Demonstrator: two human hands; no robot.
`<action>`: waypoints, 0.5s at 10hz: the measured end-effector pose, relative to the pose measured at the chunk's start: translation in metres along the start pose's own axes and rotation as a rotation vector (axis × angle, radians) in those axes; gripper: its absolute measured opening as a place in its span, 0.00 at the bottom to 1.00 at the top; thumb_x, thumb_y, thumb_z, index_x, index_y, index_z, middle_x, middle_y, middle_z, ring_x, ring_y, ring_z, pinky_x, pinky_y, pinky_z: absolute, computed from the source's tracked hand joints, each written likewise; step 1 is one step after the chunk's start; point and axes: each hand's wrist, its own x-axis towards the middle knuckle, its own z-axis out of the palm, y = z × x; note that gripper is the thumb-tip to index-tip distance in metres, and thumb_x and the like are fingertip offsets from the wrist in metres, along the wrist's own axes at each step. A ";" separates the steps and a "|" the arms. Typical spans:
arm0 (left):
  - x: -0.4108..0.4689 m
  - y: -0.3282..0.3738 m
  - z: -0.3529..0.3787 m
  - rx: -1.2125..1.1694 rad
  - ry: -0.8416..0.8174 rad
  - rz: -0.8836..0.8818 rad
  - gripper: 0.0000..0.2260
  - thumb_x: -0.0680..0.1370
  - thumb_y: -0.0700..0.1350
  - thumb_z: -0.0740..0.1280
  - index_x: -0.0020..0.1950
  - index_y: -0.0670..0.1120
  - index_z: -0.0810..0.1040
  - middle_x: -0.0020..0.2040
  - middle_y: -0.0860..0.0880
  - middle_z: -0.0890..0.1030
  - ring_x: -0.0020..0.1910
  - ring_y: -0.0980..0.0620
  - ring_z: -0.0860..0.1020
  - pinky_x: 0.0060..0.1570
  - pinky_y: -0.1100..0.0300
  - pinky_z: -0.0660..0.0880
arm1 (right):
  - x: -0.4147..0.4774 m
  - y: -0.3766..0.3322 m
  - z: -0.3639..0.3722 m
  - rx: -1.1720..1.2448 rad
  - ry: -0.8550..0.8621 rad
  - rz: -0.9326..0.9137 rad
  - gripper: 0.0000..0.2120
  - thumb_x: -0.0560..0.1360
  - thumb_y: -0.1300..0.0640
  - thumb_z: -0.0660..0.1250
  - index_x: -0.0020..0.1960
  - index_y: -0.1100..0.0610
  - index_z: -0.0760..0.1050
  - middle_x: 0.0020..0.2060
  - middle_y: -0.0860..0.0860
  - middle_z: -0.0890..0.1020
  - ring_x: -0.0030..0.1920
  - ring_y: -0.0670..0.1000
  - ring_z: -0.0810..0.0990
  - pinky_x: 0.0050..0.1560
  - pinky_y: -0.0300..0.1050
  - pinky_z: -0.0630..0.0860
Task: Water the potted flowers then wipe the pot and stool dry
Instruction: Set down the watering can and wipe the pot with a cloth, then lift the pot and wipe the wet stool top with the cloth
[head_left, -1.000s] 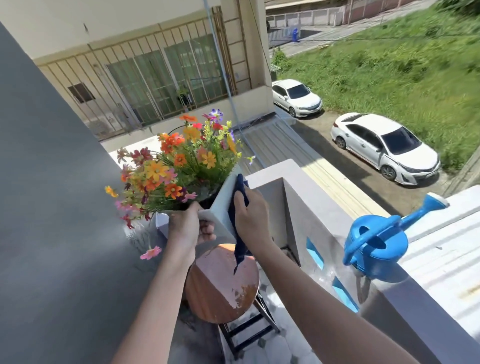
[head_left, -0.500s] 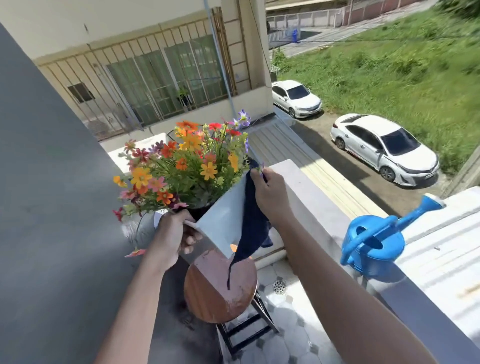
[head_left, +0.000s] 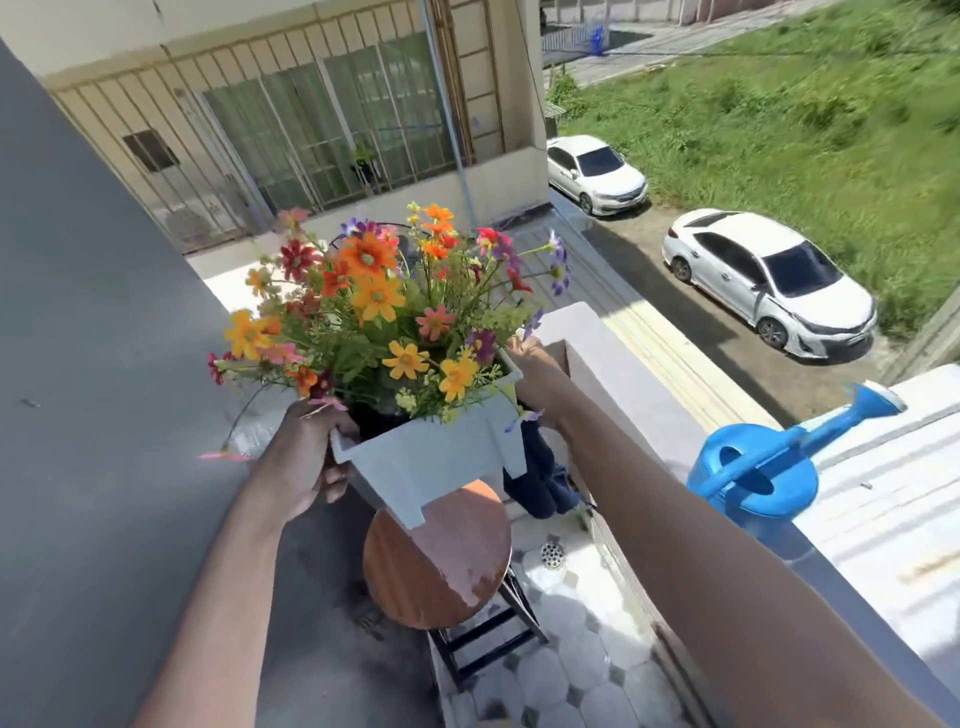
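The left hand (head_left: 306, 457) is wrapped around the left corner of the pale blue square plastic pot (head_left: 431, 462), thumb over the rim and fingers curled beneath, lifting it clear of the stool. The right hand (head_left: 535, 376), at centre frame, grips the pot's far right edge and pinches a dark blue cloth (head_left: 540, 483) that hangs down behind the pot. The pot is tilted and filled with orange, yellow, red and purple flowers (head_left: 384, 312).

Below it, in the lower centre, stands a round brown wooden stool (head_left: 441, 566) on black legs; a pale patch at its right edge could be water or glare. The floor (head_left: 587, 670) is grey and white tile with a small round drain (head_left: 552, 555). A dark grey wall (head_left: 93, 364) fills the left. On the balcony ledge (head_left: 644, 410) at right sits a bright blue plastic watering can (head_left: 753, 475). Two white cars (head_left: 763, 280) are parked below.

The right fingers are hidden behind pot and flowers.
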 end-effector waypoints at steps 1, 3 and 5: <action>0.012 -0.013 -0.005 -0.022 0.031 -0.032 0.24 0.74 0.32 0.54 0.20 0.49 0.62 0.18 0.48 0.59 0.13 0.52 0.57 0.22 0.67 0.59 | 0.023 0.029 0.010 0.091 0.030 0.051 0.17 0.84 0.64 0.56 0.71 0.65 0.70 0.40 0.42 0.71 0.33 0.32 0.74 0.43 0.29 0.72; 0.044 -0.044 -0.019 -0.059 0.132 -0.081 0.23 0.74 0.32 0.56 0.20 0.49 0.65 0.19 0.47 0.63 0.16 0.51 0.59 0.23 0.64 0.58 | 0.040 0.080 0.035 0.073 0.038 0.214 0.13 0.82 0.59 0.61 0.46 0.67 0.78 0.32 0.58 0.84 0.33 0.50 0.81 0.33 0.37 0.75; 0.089 -0.064 -0.035 0.087 0.304 -0.067 0.08 0.73 0.36 0.60 0.35 0.37 0.73 0.24 0.38 0.74 0.17 0.47 0.67 0.19 0.60 0.65 | 0.075 0.119 0.083 0.147 0.149 0.355 0.14 0.81 0.51 0.61 0.58 0.60 0.78 0.45 0.58 0.83 0.45 0.56 0.82 0.38 0.44 0.76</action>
